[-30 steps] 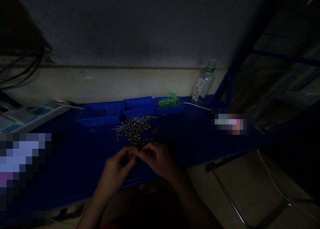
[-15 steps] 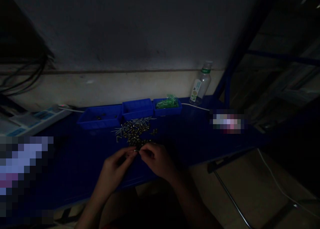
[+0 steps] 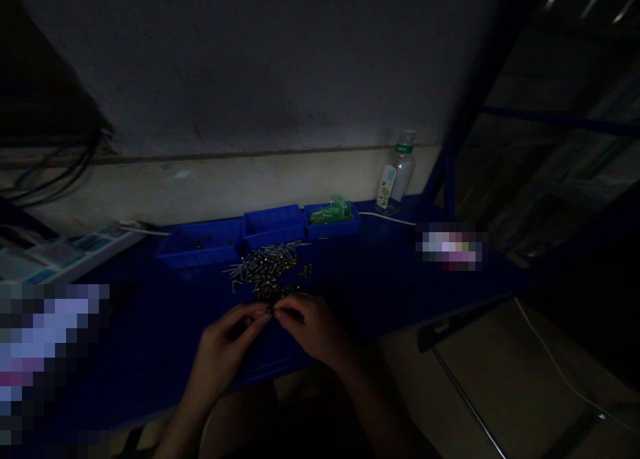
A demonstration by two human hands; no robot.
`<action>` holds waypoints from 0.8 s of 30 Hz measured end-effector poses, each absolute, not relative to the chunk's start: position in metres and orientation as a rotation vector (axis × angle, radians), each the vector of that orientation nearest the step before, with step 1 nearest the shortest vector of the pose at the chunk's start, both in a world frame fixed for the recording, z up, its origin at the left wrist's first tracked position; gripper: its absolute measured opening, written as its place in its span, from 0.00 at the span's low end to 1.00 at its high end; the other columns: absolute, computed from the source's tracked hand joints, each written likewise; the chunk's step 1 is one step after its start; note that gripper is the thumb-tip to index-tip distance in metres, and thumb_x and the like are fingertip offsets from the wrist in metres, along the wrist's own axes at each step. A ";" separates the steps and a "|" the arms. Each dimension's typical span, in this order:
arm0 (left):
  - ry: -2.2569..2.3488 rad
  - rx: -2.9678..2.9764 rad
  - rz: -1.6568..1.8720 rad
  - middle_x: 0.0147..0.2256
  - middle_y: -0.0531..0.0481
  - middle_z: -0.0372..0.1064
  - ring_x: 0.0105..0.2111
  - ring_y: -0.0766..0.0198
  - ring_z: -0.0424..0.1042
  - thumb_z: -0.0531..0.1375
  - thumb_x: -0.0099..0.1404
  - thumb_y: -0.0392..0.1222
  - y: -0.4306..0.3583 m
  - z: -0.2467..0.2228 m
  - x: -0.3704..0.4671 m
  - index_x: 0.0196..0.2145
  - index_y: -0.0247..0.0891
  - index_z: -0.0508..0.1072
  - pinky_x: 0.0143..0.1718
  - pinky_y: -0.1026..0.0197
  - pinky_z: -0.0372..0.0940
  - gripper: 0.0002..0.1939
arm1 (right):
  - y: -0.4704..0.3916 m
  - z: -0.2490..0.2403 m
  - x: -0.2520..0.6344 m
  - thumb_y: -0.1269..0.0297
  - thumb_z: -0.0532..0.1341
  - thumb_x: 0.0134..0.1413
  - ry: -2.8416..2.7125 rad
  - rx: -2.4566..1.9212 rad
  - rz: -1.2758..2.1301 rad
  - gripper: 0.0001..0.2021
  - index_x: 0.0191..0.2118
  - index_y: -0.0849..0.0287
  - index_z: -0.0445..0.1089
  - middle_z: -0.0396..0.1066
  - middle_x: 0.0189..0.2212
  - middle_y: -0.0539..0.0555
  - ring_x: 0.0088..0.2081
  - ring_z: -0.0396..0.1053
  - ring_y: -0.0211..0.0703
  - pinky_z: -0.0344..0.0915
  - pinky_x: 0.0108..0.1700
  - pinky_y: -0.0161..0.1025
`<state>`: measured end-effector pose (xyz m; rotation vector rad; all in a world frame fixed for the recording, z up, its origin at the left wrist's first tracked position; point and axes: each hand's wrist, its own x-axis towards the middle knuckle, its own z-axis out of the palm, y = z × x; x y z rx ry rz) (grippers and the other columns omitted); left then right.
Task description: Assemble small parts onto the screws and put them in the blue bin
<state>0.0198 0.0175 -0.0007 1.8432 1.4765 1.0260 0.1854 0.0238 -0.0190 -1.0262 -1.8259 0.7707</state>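
Note:
My left hand (image 3: 225, 339) is closed in a pinch on a small metal part (image 3: 270, 310), too small and dim to name more exactly. My right hand (image 3: 310, 325) meets it from the other side, thumb and forefinger pressed together at the same part. Just beyond my fingertips lies a loose pile of small brass-coloured metal pieces (image 3: 267, 271). Thin silvery pins (image 3: 287, 251) are scattered along its far and left sides. Both hands hover close over the blue table (image 3: 165, 332).
Behind the pile stand three blue bins: the left bin (image 3: 200, 253) with a few small pieces, the middle bin (image 3: 273, 231), and the right bin (image 3: 333, 229) holding green plastic bags (image 3: 333, 211). A clear bottle (image 3: 395, 182) stands back right. A white cable (image 3: 387, 217) runs beside it.
The view has shifted slightly. My hands stay together at the pile's near edge; the thin pale piece that showed between the fingertips is now mostly covered, and the fingertips are closer together.

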 end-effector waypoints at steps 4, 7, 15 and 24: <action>1.441 1.915 1.009 0.29 0.50 0.72 0.29 0.62 0.71 0.61 0.54 0.50 0.016 0.000 0.019 0.34 0.37 0.76 0.31 0.64 0.66 0.15 | 0.022 -0.017 0.186 0.68 0.55 0.56 -1.934 -1.023 0.748 0.05 0.34 0.57 0.68 0.71 0.32 0.50 0.35 0.68 0.35 0.60 0.39 0.31; 1.417 1.938 0.997 0.29 0.50 0.71 0.29 0.63 0.70 0.61 0.55 0.50 0.015 0.000 0.020 0.34 0.37 0.76 0.31 0.65 0.65 0.14 | 0.020 -0.016 0.186 0.68 0.55 0.57 -1.966 -1.040 0.742 0.05 0.34 0.57 0.68 0.71 0.32 0.50 0.34 0.68 0.35 0.60 0.37 0.31; 1.508 1.898 1.011 0.33 0.49 0.72 0.32 0.62 0.71 0.60 0.56 0.50 0.016 0.001 0.019 0.35 0.37 0.75 0.34 0.64 0.65 0.15 | 0.021 -0.015 0.186 0.69 0.54 0.56 -1.828 -1.063 0.716 0.05 0.35 0.58 0.67 0.71 0.31 0.49 0.35 0.68 0.35 0.60 0.38 0.30; 1.412 1.978 0.871 0.31 0.49 0.73 0.32 0.61 0.72 0.58 0.57 0.49 0.019 0.006 0.028 0.34 0.37 0.75 0.34 0.63 0.66 0.14 | 0.020 -0.014 0.187 0.69 0.55 0.54 -1.773 -1.071 0.710 0.03 0.32 0.57 0.66 0.69 0.29 0.48 0.32 0.67 0.34 0.59 0.35 0.30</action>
